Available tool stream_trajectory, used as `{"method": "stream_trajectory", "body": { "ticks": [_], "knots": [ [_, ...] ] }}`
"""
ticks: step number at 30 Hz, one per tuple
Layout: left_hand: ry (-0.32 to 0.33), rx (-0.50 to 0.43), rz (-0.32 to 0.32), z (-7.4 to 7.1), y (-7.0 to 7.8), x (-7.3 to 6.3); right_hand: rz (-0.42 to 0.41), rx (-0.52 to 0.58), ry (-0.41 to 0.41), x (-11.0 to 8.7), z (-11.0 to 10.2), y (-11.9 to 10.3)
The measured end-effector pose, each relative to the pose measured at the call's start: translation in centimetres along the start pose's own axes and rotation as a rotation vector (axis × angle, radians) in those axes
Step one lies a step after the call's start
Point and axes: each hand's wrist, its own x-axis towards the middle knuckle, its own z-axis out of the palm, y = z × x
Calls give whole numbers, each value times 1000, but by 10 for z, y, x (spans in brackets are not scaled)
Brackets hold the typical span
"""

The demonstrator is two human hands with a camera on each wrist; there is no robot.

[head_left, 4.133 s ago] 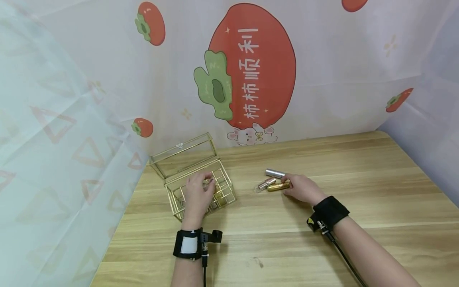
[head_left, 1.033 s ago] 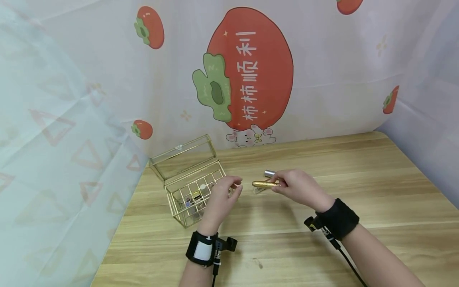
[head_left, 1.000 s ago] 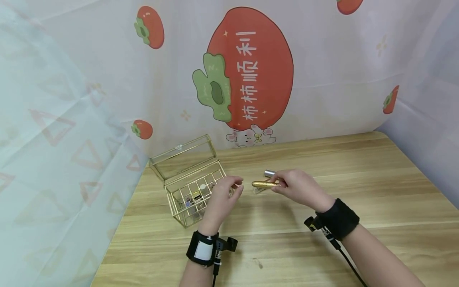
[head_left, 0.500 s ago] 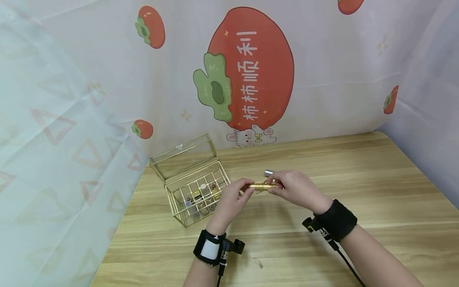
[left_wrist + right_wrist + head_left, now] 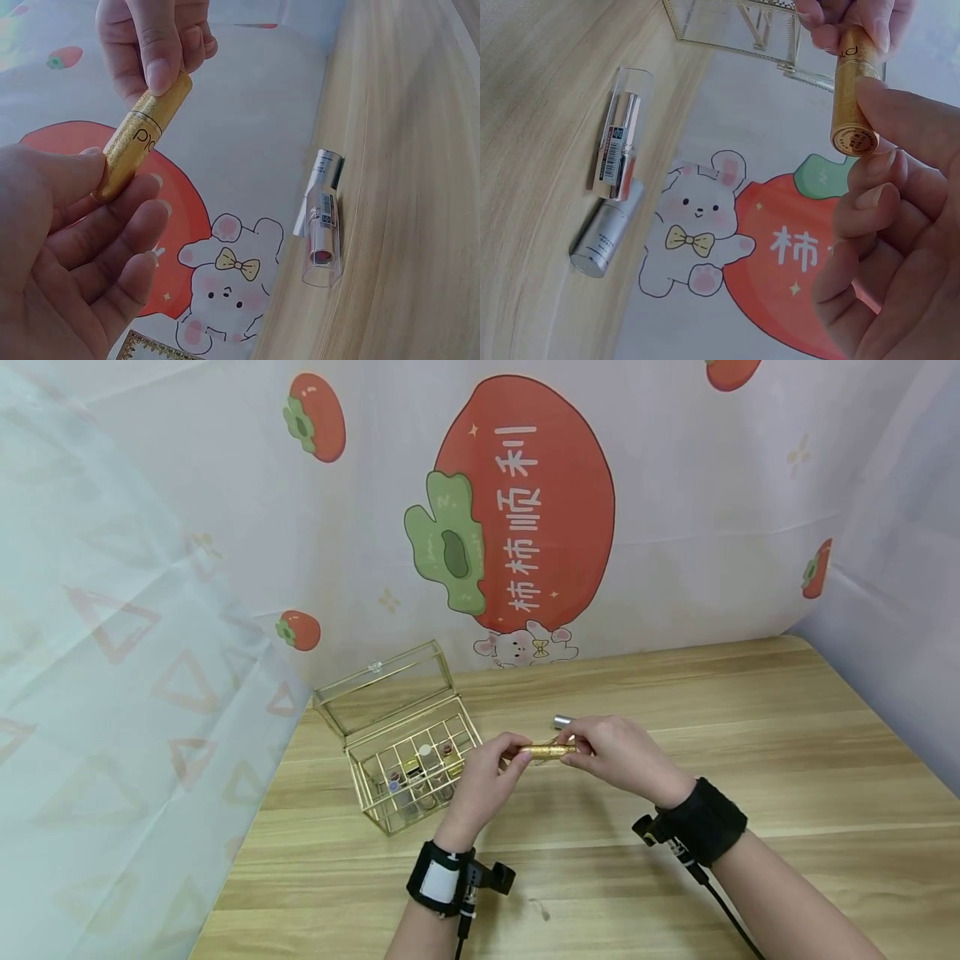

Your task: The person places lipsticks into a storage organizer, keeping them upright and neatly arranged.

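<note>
A gold lipstick tube (image 5: 547,752) is held level above the table between both hands. My left hand (image 5: 486,781) pinches one end with thumb and fingers. The other end, with a round label on its base, is pinched by my right hand (image 5: 626,758). Dark lettering shows on the gold tube (image 5: 136,135) in the left wrist view. Below lie a clear-capped lipstick (image 5: 322,232) and a silver tube (image 5: 606,232), touching or nearly so. In the head view the hands mostly cover these two.
At the left stands a gold-framed glass box (image 5: 405,760) with its lid tilted back. Several small bottles and tubes stand in its gridded compartments. A printed cloth (image 5: 675,527) hangs behind the wooden table (image 5: 750,735).
My right hand has lifted the gold lipstick tube off the table. The left hand has come away from the glass box, moved right and taken the tube's other end.
</note>
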Motion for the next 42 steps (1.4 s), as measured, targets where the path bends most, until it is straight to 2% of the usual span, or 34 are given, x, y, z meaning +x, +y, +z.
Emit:
{"method": "stream_trajectory", "body": {
  "ticks": [9, 16, 23, 33, 42],
  "knots": [
    [40, -56, 18, 0, 0, 0, -14, 20, 8, 1, 1, -1],
    [93, -78, 69, -1, 3, 0, -28, 22, 21, 1, 2, -1],
    [118, -86, 90, -5, 8, -1, -20, 31, -2, 3, 6, 0],
    [155, -42, 106, -12, 11, -4, -16, 42, -27, 4, 9, -1],
    [207, 0, 111, -20, 7, -6, 23, 43, -63, 4, 15, 3]
  ]
}}
